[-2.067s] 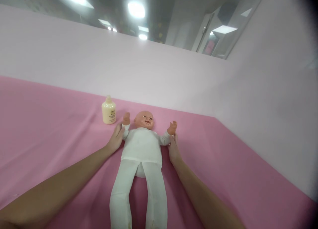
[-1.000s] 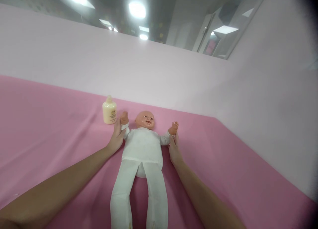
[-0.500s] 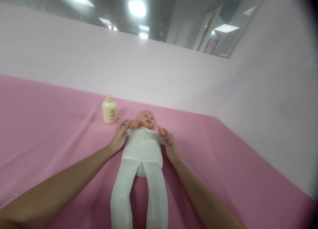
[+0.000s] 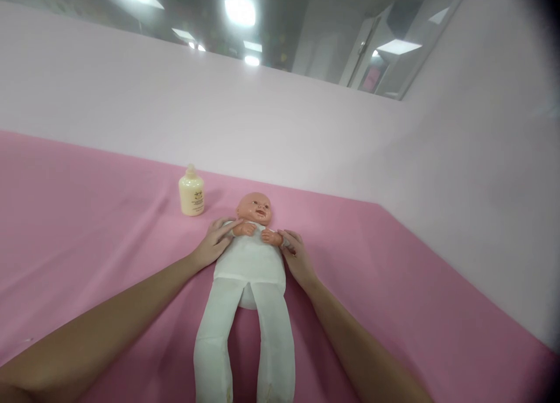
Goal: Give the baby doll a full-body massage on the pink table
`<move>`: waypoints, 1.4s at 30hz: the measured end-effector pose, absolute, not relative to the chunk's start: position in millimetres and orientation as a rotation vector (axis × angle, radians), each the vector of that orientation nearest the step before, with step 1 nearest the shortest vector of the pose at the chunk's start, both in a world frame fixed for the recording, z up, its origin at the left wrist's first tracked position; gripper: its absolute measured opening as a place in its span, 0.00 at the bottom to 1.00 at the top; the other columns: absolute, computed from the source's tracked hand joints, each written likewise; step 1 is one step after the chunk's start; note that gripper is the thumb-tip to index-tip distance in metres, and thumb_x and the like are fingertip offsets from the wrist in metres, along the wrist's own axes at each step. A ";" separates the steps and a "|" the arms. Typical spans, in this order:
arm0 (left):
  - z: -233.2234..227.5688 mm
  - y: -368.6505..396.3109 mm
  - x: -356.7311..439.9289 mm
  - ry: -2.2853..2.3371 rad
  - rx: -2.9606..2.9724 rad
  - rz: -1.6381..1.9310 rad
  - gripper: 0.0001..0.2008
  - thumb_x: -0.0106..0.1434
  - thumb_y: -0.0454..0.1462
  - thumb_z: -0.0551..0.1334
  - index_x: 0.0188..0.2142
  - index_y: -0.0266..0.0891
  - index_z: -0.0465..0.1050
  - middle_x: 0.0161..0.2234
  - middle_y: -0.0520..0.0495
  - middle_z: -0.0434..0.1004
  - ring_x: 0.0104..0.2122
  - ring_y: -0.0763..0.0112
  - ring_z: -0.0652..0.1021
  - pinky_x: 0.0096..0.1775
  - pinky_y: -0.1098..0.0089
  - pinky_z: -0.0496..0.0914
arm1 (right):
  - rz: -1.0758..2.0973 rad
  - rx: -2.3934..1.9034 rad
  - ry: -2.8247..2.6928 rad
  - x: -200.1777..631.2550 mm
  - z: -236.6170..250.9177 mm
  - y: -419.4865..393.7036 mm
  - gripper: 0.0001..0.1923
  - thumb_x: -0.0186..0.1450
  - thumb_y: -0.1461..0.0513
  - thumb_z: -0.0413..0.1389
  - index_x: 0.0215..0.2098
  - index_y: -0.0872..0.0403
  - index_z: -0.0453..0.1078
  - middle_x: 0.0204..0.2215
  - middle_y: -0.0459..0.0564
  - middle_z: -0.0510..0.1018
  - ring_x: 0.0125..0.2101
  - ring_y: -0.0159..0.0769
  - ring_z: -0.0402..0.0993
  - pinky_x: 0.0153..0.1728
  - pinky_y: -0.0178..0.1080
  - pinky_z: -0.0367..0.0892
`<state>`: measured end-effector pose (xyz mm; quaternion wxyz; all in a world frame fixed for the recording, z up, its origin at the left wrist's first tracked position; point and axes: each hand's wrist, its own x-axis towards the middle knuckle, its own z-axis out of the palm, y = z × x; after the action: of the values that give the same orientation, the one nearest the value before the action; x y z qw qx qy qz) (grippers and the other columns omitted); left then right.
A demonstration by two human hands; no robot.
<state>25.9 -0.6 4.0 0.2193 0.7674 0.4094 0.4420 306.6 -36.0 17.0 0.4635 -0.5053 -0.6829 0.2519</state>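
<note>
A baby doll [image 4: 251, 263] in a white suit lies on its back on the pink cloth [image 4: 87, 228], head away from me. My left hand [image 4: 214, 242] holds the doll's arm on the left side and my right hand [image 4: 295, 254] holds the arm on the right side. Both doll arms are folded inward, so its small hands meet on the chest just below the chin.
A cream-coloured bottle [image 4: 191, 193] stands upright on the cloth, just left of the doll's head. A pale pink wall [image 4: 262, 129] rises behind the surface and along the right side.
The doll's arms were raised and spread beside its head; both of my hands have swung them inward and down onto its chest.
</note>
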 end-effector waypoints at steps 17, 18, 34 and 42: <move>3.6 0.8 22.4 1.084 2.061 1.161 0.24 0.72 0.48 0.46 0.63 0.54 0.64 0.58 0.47 0.65 0.61 0.58 0.60 0.66 0.51 0.49 | 0.647 -1.215 -1.693 306.5 17.6 -37.8 0.25 0.65 0.60 0.50 0.60 0.41 0.66 0.55 0.48 0.65 0.59 0.38 0.60 0.63 0.45 0.59; 3.3 0.7 22.6 1.083 2.058 1.164 0.24 0.72 0.48 0.46 0.63 0.54 0.64 0.58 0.47 0.65 0.61 0.58 0.60 0.66 0.51 0.49 | 0.650 -1.214 -1.700 306.5 18.0 -38.0 0.25 0.65 0.60 0.49 0.60 0.41 0.66 0.56 0.49 0.65 0.59 0.38 0.60 0.63 0.45 0.59; 3.0 0.3 24.2 1.113 2.129 1.166 0.23 0.72 0.46 0.45 0.62 0.54 0.65 0.57 0.46 0.66 0.60 0.58 0.62 0.64 0.51 0.52 | 0.626 -1.234 -1.721 305.6 18.6 -39.6 0.24 0.66 0.60 0.50 0.60 0.42 0.66 0.56 0.49 0.64 0.59 0.38 0.61 0.60 0.44 0.63; 6.3 0.4 24.9 1.154 2.133 1.174 0.23 0.72 0.46 0.45 0.63 0.52 0.64 0.53 0.46 0.70 0.57 0.58 0.63 0.62 0.51 0.54 | 0.698 -1.271 -1.640 305.8 21.1 -40.5 0.26 0.67 0.56 0.50 0.63 0.41 0.62 0.59 0.49 0.63 0.61 0.39 0.60 0.60 0.44 0.63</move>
<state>24.9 0.4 6.3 0.2217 0.7718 0.4177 0.4250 305.8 -40.5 21.1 0.4586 -0.5159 -0.6658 0.2832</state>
